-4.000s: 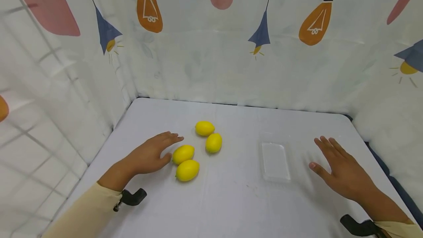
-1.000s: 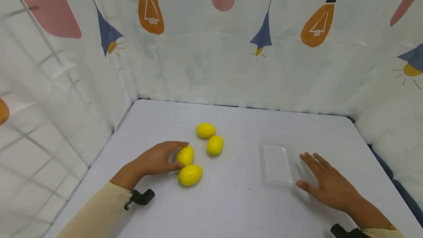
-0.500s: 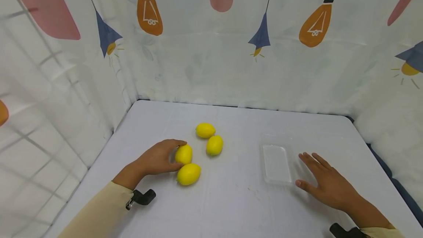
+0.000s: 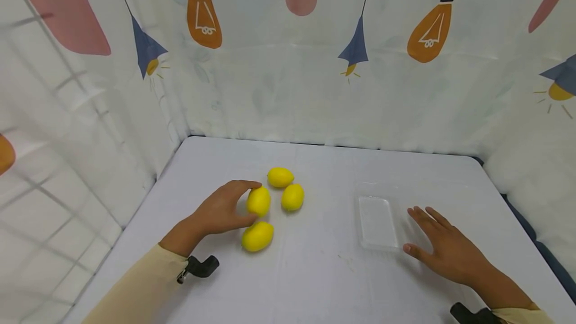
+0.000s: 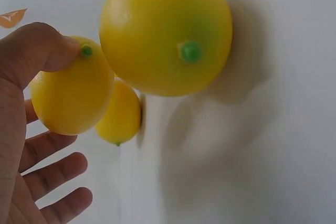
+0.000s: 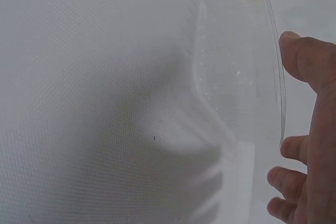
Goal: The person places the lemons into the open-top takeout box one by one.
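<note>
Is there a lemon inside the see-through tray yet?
No, the clear tray holds nothing, and all four lemons are off to its left, one of them, the held lemon, gripped by the left hand.

The left hand [image 4: 222,210] reaches forward from a tan sleeve [image 4: 135,289]. Its thumb [image 5: 37,51] and fingers [image 5: 52,169] curl in a grip round a lemon [image 4: 258,201]. The right hand [image 4: 443,249] lies flat, palm down, near the right edge of the bench [image 4: 315,284]. Its fingers are straight and spread, and its thumb points left. Each wrist wears a black mount.
</note>
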### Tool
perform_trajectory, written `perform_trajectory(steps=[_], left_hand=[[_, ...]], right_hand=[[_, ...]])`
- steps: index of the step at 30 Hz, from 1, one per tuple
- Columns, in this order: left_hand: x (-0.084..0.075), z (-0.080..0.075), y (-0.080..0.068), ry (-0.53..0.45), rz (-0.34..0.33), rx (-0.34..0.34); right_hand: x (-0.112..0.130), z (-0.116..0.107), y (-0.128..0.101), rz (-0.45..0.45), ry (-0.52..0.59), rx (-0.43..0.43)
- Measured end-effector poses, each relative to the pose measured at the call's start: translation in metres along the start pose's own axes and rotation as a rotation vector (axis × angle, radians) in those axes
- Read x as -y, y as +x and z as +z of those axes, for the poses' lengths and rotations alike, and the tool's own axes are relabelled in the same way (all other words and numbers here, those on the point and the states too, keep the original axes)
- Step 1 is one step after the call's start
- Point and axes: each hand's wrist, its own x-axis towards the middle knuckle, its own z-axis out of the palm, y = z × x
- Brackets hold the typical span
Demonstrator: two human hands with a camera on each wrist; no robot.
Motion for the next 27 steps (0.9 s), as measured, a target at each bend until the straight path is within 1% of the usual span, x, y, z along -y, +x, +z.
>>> perform_trajectory(steps=[7, 13, 20, 27], left_hand=[[-0.017, 0.004, 0.006, -0.014, 0.046, -0.005], [-0.033, 0.008, 0.013, -0.012, 0.043, 0.013], [-0.048, 0.015, 0.021, -0.017, 0.057, 0.025], [-0.059, 0.025, 0.028, 0.001, 0.098, 0.027]], right_hand=[[-0.001, 0.002, 0.0, -0.004, 0.007, 0.0], [-0.001, 0.002, -0.002, -0.024, 0.028, -0.019], [0.003, 0.0, -0.003, 0.023, 0.052, 0.038], [0.004, -0.002, -0.005, 0.024, 0.061, 0.045]])
